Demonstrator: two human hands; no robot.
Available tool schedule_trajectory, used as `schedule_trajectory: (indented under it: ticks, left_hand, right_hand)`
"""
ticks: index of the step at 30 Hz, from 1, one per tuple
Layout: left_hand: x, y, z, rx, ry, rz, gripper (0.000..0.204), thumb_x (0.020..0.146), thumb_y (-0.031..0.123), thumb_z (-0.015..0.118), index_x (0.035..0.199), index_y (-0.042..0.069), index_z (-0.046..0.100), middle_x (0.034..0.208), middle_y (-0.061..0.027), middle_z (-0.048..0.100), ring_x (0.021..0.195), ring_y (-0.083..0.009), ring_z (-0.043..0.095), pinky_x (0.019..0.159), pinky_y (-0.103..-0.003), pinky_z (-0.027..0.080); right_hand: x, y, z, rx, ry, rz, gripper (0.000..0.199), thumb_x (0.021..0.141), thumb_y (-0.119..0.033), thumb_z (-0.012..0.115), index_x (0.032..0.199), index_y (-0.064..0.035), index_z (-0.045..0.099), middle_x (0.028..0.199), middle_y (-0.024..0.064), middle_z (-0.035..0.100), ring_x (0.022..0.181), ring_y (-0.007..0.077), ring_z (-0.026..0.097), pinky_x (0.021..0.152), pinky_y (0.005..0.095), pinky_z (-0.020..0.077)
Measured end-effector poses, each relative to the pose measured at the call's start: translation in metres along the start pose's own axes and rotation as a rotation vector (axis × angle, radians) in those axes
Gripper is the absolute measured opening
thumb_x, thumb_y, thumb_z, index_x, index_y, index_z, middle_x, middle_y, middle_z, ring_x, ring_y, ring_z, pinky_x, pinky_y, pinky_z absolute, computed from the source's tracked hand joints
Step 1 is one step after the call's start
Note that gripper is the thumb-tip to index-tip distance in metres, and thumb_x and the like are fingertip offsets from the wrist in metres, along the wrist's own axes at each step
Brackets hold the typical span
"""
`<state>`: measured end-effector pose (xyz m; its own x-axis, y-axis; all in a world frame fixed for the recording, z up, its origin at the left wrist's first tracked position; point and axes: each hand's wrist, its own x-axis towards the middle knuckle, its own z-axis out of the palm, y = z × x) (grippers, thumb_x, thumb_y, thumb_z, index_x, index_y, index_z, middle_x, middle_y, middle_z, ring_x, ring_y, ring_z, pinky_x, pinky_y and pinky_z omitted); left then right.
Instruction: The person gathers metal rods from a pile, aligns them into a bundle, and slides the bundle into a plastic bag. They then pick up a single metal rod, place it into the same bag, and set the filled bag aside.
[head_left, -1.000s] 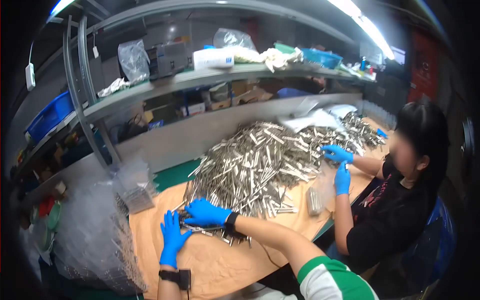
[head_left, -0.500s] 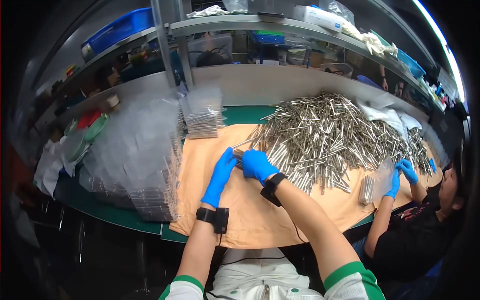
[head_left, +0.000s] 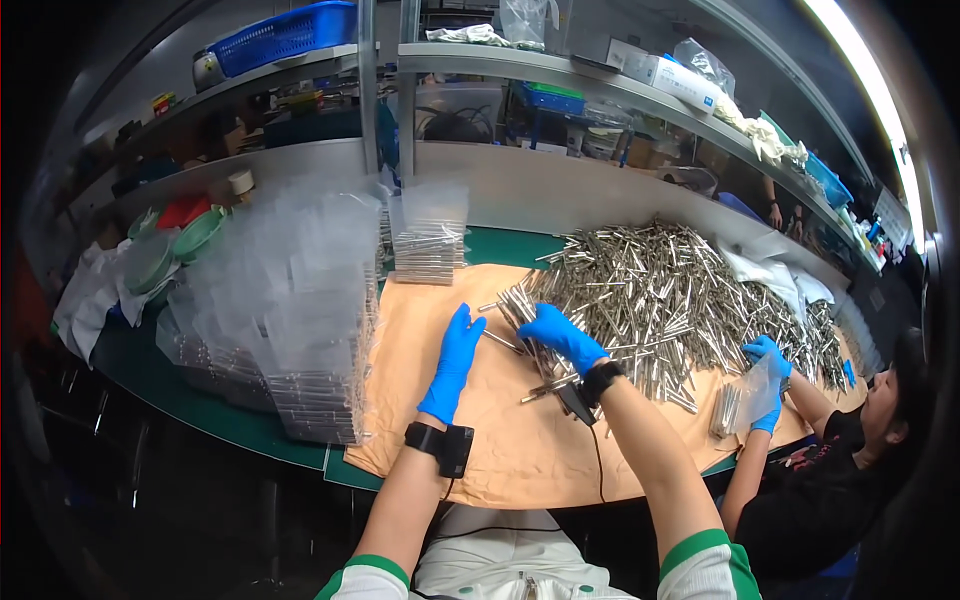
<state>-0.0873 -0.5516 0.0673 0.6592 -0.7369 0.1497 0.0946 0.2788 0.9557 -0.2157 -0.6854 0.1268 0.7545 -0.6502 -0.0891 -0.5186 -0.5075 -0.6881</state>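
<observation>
Tan-papered desk (head_left: 520, 450) now sits centred; right hand (head_left: 560, 335) grasps metal rods (head_left: 520, 305), left hand (head_left: 452, 362) released, flat.

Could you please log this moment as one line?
left hand: open on paper | right hand: on rods | co-worker: holding bag

One view only, from the camera on my head, left of the pair. It looks steeply down and forward over the workbench (head_left: 300, 455), close enough that my forearms rise from the lower edge. My left hand (head_left: 452, 362) and right hand (head_left: 560, 335) sit near centre frame. Fisheye lens: shelf (head_left: 560, 70) edges bow toward the rim, corners go dark. The far wall of shelving fills the top; a co-worker (head_left: 850, 470) sits at the right edge. No second view to compare overlap.
</observation>
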Motion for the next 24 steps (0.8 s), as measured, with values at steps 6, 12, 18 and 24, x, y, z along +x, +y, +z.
schedule_trajectory:
  ticks: [6, 12, 18, 24]
  left_hand:
    - [-0.002, -0.006, 0.013, 0.168, -0.166, 0.07, 0.06, 0.083, 0.023, 0.062, 0.13, -0.004, 0.036, 0.13, -0.0146, 0.043, 0.119, -0.0212, 0.041, 0.098, -0.031, 0.034]
    - [-0.032, 0.016, 0.04, 0.332, -0.517, 0.009, 0.05, 0.079, 0.022, 0.065, 0.122, 0.003, 0.047, 0.128, -0.0162, 0.045, 0.118, -0.0221, 0.042, 0.096, -0.03, 0.035]
    - [-0.083, 0.03, 0.069, 0.815, -1.0, 0.741, 0.027, 0.073, 0.015, 0.067, 0.099, 0.01, 0.063, 0.125, -0.0123, 0.048, 0.12, -0.03, 0.04, 0.097, -0.036, 0.034]
    - [-0.051, 0.011, 0.057, 0.966, -0.848, 0.684, 0.033, 0.072, 0.013, 0.066, 0.105, 0.011, 0.061, 0.128, -0.0131, 0.045, 0.124, -0.0341, 0.034, 0.1, -0.039, 0.031]
  right_hand:
    - [-0.003, 0.005, 0.002, 0.551, 0.065, -0.201, 0.026, 0.071, -0.009, 0.06, 0.096, -0.0014, 0.058, 0.081, 0.0039, 0.058, 0.074, 0.0104, 0.053, 0.066, 0.0255, 0.0442]
    - [-0.032, 0.009, -0.031, 0.978, 0.196, -0.121, 0.019, 0.078, -0.01, 0.058, 0.095, -0.0023, 0.059, 0.082, 0.0036, 0.059, 0.073, 0.0094, 0.054, 0.063, 0.0247, 0.0446]
    - [-0.074, 0.048, -0.065, 1.478, 0.218, 0.003, 0.019, 0.081, -0.012, 0.058, 0.096, -0.0017, 0.058, 0.081, 0.004, 0.06, 0.073, 0.012, 0.057, 0.065, 0.0261, 0.0473]
    - [-0.136, 0.054, -0.043, 1.154, 0.303, -0.021, 0.022, 0.083, -0.011, 0.057, 0.102, -0.0011, 0.055, 0.084, 0.0045, 0.06, 0.077, 0.0119, 0.058, 0.07, 0.0249, 0.048]
